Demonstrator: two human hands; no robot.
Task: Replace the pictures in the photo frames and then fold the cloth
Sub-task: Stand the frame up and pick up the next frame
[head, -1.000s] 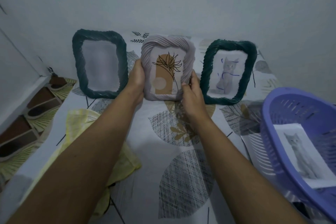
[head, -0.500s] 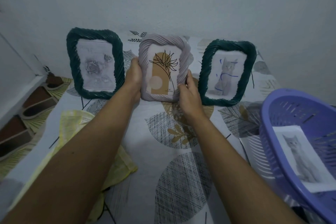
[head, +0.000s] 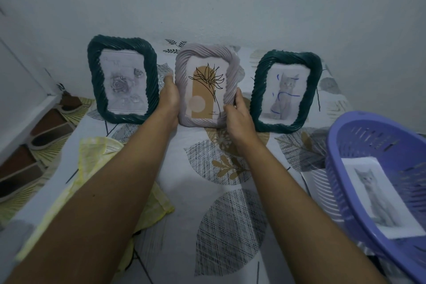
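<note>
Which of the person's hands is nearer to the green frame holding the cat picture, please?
The right hand: it grips the right edge of the lilac frame, just beside the cat frame. The left hand holds the lilac frame's left edge, farther away.

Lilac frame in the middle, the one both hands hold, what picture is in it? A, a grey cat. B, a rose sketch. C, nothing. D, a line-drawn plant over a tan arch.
D: the lilac frame, gripped at its sides by the left hand and the right hand, shows a black line-drawn plant over a tan arch.
</note>
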